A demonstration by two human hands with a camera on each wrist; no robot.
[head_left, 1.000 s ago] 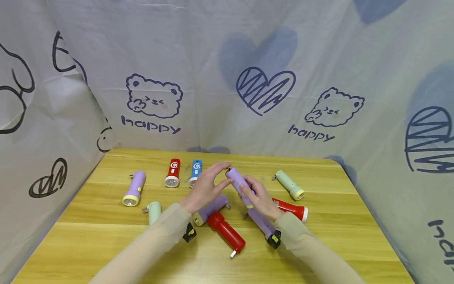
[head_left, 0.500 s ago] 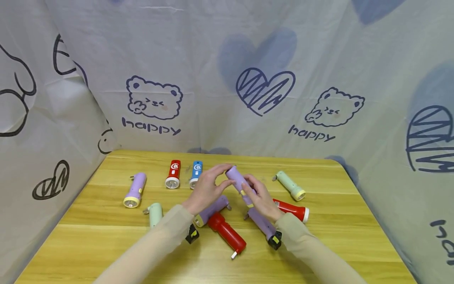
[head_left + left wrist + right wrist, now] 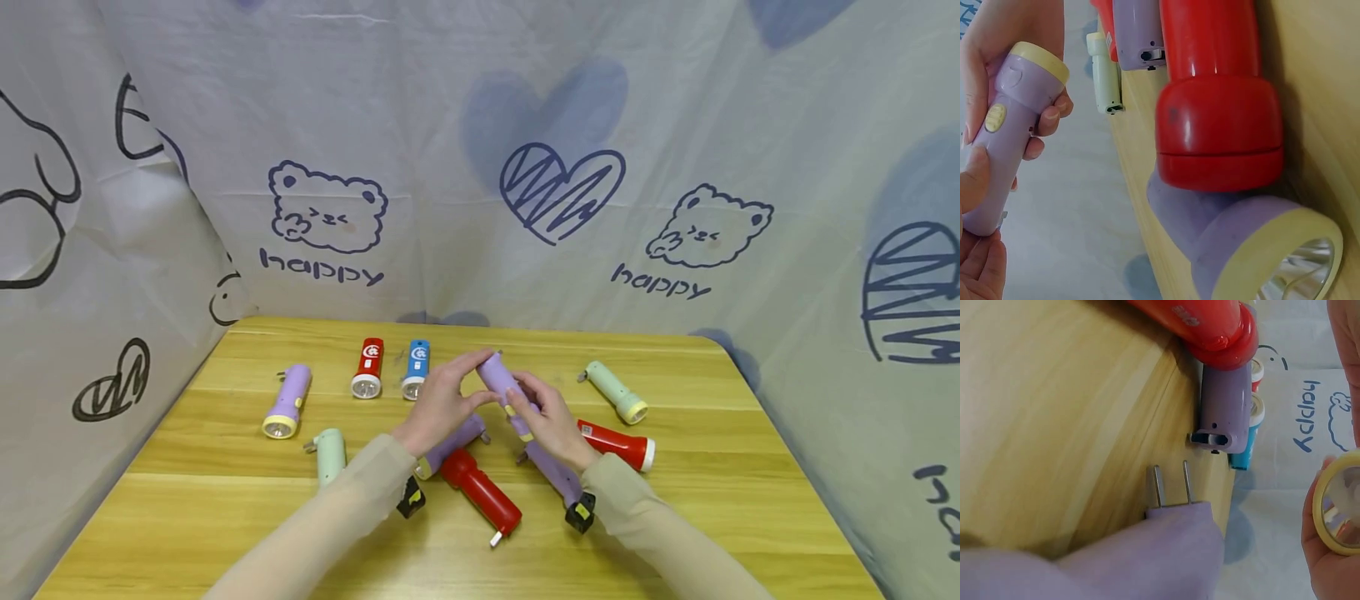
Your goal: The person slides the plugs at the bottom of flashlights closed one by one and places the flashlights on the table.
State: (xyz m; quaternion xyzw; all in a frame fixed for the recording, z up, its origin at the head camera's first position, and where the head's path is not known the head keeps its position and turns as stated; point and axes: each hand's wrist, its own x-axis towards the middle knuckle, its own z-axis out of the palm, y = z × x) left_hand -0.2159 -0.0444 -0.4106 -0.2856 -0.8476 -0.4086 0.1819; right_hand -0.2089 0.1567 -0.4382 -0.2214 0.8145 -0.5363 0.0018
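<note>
A purple flashlight (image 3: 497, 375) with a yellow rim is held tilted above the table between both hands. My left hand (image 3: 438, 410) pinches its tail end between thumb and fingers. My right hand (image 3: 553, 421) grips the body near the head. In the left wrist view its yellow switch (image 3: 995, 117) shows beside the right-hand fingers, and a small metal bit sticks out near the tail. Below the hands lie a second purple flashlight (image 3: 463, 433), a red flashlight (image 3: 487, 500) resting against it, and a third purple flashlight (image 3: 551, 471) whose two plug prongs (image 3: 1159, 484) stand out.
Around the wooden table (image 3: 187, 533) lie a purple flashlight (image 3: 288, 396), a green one (image 3: 330, 454) partly behind the left sleeve, small red (image 3: 369, 360) and blue (image 3: 417, 360) ones, another green one (image 3: 611, 387) and a red one (image 3: 609, 442). A printed curtain (image 3: 450, 275) encloses the table.
The held flashlight has turned a little, bringing its yellow switch into view. My left hand has shifted slightly right with its tail end; the right hand keeps its grip. Lying flashlights stay put.
</note>
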